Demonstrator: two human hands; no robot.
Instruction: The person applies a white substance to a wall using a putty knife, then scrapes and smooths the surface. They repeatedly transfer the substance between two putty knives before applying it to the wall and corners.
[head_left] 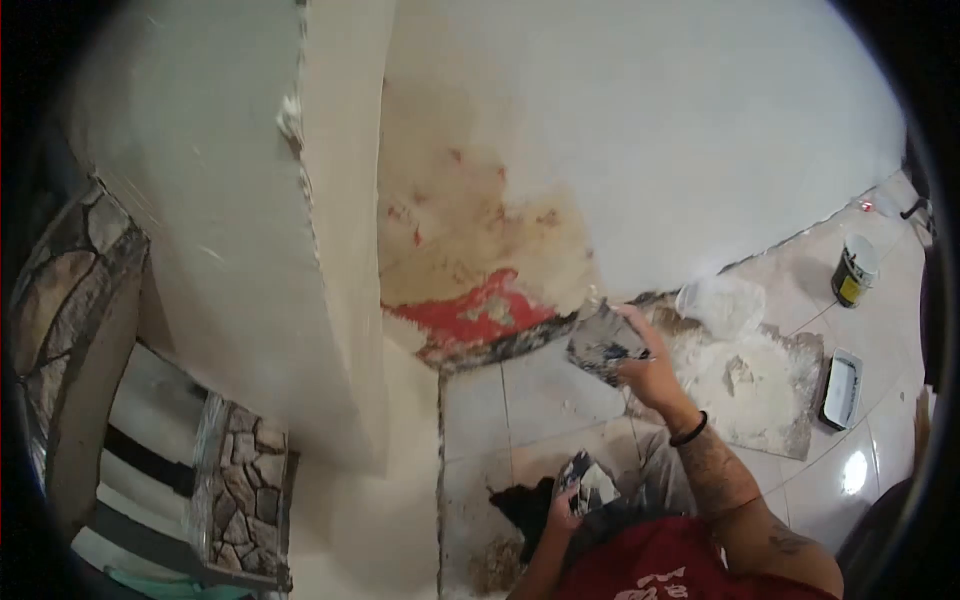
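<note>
Right hand [643, 352]: your fingers curl round the dark scraper [603, 343]; tilted edge could gouge wall [690, 130]
Left hand [563, 507]: you're closed on a smeared scraper [577, 467]; white putty [599, 488] could drop

White wall [700, 150], tan stain [480, 215] and red patch [470, 318] low near corner. Pale pillar [240, 250] left, ragged edge. Stone-patterned blocks [240, 485] lower left. Glossy tile floor [545, 385], bright glare [853, 473] right.

I wear a dark red shirt [620, 560] with a white print [652, 590] and grey trousers [665, 480]. A narrow black wristband [690, 430] encircles my right wrist. Dark tattoos [790, 542] mark that arm. My left hand [567, 503] and right hand [648, 370] are ungloved.
</note>
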